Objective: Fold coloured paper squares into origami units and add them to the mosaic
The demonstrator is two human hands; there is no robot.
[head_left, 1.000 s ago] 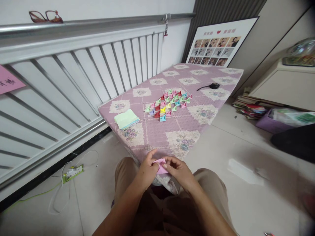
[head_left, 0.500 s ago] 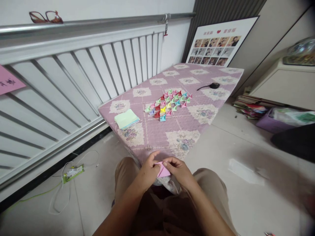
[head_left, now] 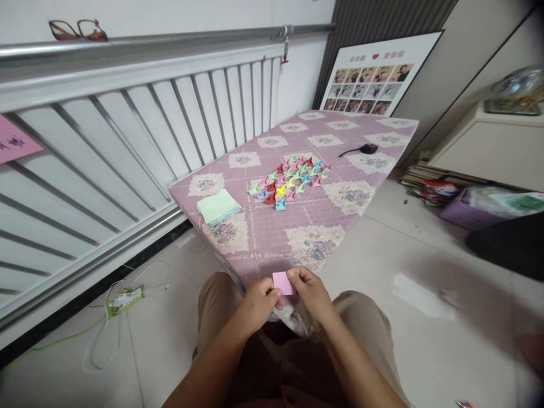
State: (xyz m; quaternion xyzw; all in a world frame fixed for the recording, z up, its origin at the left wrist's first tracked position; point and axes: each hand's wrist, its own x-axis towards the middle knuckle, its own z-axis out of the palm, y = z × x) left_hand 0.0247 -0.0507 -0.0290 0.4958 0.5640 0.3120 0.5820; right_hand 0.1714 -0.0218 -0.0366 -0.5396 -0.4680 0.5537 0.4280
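Observation:
A small pink paper square (head_left: 283, 284) is held between my hands, just past the near end of the cloth-covered table. My left hand (head_left: 263, 299) pinches its lower left side between thumb and fingers. At the upper right corner, my right hand (head_left: 306, 287) grips the paper with thumb and fingertips. Several small folded paper pieces in red, pink, green, yellow and blue (head_left: 281, 191) stand in rows on the table. Left of them lies a stack of light green and blue paper (head_left: 218, 207).
The table (head_left: 267, 232) has a purple floral cloth. A black object with a thin handle (head_left: 368, 148) lies toward its right edge. A white radiator (head_left: 161, 124) runs along the left. On the floor are a power strip with cables (head_left: 127, 299) and a purple box (head_left: 471, 209).
The pink paper now shows as a flat square, where earlier it looked angled with a pointed lower part. My left fingers have curled in, and both hands have shifted slightly.

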